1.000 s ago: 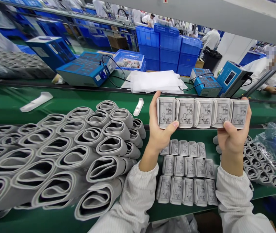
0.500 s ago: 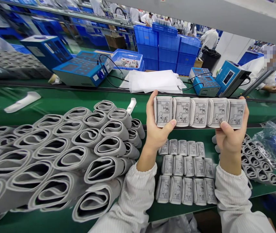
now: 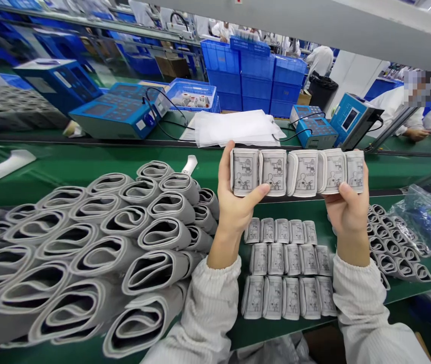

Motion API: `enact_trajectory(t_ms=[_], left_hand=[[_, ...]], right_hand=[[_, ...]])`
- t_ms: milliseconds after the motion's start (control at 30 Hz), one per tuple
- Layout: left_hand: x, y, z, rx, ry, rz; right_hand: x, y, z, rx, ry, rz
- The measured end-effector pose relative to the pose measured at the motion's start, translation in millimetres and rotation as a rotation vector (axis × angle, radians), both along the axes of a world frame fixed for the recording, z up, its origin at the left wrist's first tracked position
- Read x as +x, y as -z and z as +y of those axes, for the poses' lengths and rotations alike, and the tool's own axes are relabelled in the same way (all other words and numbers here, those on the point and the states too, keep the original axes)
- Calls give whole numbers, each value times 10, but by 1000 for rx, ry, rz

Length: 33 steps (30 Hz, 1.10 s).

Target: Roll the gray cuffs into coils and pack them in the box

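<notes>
My two hands hold a row of several rolled grey blood pressure cuffs point(image 3: 297, 172) side by side, with printed diagrams facing up. My left hand point(image 3: 236, 202) grips the row's left end, its thumb across the front. My right hand point(image 3: 347, 212) grips the right end. Below them, several similar cuffs lie in three neat rows point(image 3: 287, 270) on the green workbench point(image 3: 86, 172). A large stack of rolled grey cuffs point(image 3: 90, 247) fills the bench's left side. A smaller stack of cuffs point(image 3: 393, 247) lies beyond my right hand.
A stack of white sheets point(image 3: 234, 129) lies past the bench, between blue electronic testers point(image 3: 114, 117) with cables. Blue plastic crates point(image 3: 253, 76) stand behind. A clear plastic bag point(image 3: 423, 217) lies at the right. A co-worker point(image 3: 408, 119) in white works at the right.
My hands have pushed the cuffs closer together, so the row is shorter. Hands and cuffs sit further left in the view, and the whole scene has shifted left.
</notes>
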<state>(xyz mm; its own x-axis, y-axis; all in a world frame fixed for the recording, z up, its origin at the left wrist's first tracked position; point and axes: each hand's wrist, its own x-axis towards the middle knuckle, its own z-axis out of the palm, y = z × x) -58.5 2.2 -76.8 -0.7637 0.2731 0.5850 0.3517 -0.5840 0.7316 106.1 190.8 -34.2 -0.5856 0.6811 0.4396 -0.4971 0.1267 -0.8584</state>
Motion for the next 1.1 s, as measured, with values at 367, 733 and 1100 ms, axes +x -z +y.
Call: enact_trajectory(t_ms=[367,733,1100], left_hand=[[56,-84,-57,4,263,-245],[55,-106,-68,-13,264,-262],[95,-116,-33,4,85,-239]], right_hand=[[4,-15,-43,-123,-161,6],[-22,82,-25,33,-77,44],[-38,110,36,209,65,40]])
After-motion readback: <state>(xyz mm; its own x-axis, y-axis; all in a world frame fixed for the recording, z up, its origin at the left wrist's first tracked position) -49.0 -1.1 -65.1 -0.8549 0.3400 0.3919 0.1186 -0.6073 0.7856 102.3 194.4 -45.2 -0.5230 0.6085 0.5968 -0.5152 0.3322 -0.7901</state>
